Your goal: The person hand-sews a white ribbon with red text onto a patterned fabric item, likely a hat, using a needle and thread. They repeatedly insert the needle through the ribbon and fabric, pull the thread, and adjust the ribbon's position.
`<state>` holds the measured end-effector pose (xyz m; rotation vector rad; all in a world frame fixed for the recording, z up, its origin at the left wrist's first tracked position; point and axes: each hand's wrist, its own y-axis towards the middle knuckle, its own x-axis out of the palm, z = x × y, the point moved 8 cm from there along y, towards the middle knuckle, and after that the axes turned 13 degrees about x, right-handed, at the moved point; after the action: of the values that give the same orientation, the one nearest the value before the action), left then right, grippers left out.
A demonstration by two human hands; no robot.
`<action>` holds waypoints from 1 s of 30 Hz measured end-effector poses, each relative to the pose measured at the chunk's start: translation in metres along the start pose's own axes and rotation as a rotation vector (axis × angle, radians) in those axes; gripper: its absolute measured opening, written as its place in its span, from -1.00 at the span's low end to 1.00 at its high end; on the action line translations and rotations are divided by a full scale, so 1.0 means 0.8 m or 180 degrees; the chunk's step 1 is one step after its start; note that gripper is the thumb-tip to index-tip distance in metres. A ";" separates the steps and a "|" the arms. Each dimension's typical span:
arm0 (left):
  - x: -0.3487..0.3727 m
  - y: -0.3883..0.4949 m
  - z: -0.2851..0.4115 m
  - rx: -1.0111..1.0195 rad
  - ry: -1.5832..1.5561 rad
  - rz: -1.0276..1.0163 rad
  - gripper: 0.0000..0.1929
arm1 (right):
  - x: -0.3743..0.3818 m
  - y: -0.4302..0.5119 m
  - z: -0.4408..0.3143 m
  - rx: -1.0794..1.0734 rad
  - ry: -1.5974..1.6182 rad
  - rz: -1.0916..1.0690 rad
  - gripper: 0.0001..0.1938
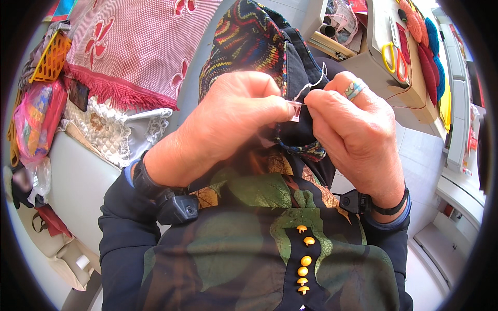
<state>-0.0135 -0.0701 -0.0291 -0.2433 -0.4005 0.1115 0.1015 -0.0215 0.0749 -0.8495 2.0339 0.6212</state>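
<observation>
Both hands meet above the lap. My left hand pinches a small white-and-dark tag between thumb and forefinger. Just right of it, the thumb and forefinger of my right hand are closed at the tag's upper right corner, on something too small to tell. A white thread loops up from between the hands. Below them lies a multicoloured knitted bag with a dark fabric lining, its mouth towards the right. A patterned ring or bandage wraps a finger of my right hand.
At upper right, scissors with yellow and orange handles lie on a cabinet beside yarn; an open drawer holds plastic bags. On the left are a fringed pink cloth, white lace, a phone and a yellow basket.
</observation>
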 end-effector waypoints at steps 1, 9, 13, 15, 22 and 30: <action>-0.001 0.000 -0.001 -0.0011 -0.0007 0.0023 -0.79 | 0.000 0.001 -0.001 -0.0014 -0.0009 0.0005 -0.81; -0.002 -0.001 -0.001 0.0000 0.0139 0.0056 -0.79 | 0.003 0.002 -0.005 -0.0080 -0.0026 0.0019 -0.79; -0.004 0.000 -0.001 0.0040 0.0332 0.0037 -0.81 | 0.007 0.003 -0.014 -0.0250 -0.0276 0.0029 -0.82; -0.003 0.002 0.001 0.0078 0.0417 -0.0050 -0.81 | 0.010 0.002 -0.022 -0.0326 -0.0516 0.0056 -0.82; -0.003 -0.002 0.004 -0.0050 0.0530 0.0083 -0.82 | 0.024 0.004 -0.025 -0.0240 -0.0692 -0.0160 -0.80; -0.003 -0.002 0.018 0.0104 0.0711 0.0108 -0.85 | 0.038 0.010 -0.006 0.0235 -0.0079 -0.0349 -0.80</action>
<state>-0.0216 -0.0688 -0.0168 -0.2277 -0.1723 0.1228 0.0803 -0.0302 0.0535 -0.8985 1.9612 0.4904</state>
